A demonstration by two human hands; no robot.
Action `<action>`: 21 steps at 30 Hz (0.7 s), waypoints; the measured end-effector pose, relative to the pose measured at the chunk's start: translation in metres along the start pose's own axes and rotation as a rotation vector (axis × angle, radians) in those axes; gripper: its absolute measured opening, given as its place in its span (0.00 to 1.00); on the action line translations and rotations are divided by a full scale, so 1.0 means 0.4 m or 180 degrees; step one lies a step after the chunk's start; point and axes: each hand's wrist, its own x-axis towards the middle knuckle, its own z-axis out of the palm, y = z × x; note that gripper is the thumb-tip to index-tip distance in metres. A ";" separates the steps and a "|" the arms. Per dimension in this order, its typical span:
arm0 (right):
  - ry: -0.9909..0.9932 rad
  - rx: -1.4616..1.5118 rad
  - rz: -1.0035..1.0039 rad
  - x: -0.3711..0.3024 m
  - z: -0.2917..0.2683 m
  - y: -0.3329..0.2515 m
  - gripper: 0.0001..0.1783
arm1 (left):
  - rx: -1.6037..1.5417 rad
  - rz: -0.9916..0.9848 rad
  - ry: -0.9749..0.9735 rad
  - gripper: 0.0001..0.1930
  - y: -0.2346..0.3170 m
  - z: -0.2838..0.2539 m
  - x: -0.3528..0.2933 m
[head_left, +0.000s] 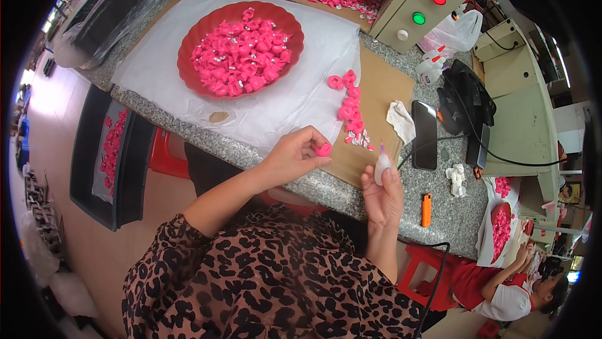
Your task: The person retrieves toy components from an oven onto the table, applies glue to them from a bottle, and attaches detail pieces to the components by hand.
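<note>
My left hand (293, 156) is closed, pinching a small pink piece (323, 149) above the table's near edge. Upright in my right hand (384, 198) is a small white squeeze bottle (381, 168) with a thin purplish nozzle, gripped between thumb and fingers. Just beyond both hands, a row of pink pieces (350, 108) runs down brown cardboard (384, 79). Little white-and-silver bits (359, 139) lie at the row's near end. Farther left, a red scalloped plate (189, 70) on white paper (153, 82) carries a heap of similar pink pieces (241, 53).
Right of the cardboard lie a black phone (424, 135), an orange lighter (426, 210) and crumpled tissue (456, 180). A machine (401, 0) with pink pieces inside stands behind. A dark bin (128, 179) sits at left. A co-worker (501, 289) sits at far right.
</note>
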 end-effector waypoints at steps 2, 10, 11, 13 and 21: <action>-0.0028 -0.0202 -0.0108 0.001 -0.034 -0.006 0.14 | -0.0031 -0.0215 -0.0167 0.11 0.001 0.001 0.005; 0.0215 -0.2107 -0.0505 0.033 -0.026 -0.096 0.16 | -0.1345 -0.0447 -0.0502 0.09 0.017 0.027 0.012; 0.0220 -0.2111 -0.0516 0.036 -0.026 -0.099 0.16 | -0.1349 -0.0442 -0.0513 0.09 0.014 0.030 0.011; -0.0005 -0.2202 -0.0630 0.042 -0.026 -0.100 0.12 | -0.1283 -0.0441 -0.0582 0.08 0.005 0.036 0.008; 0.0480 -0.3299 -0.0680 0.083 -0.001 -0.045 0.11 | -0.1216 -0.0513 -0.0567 0.08 -0.013 0.038 0.001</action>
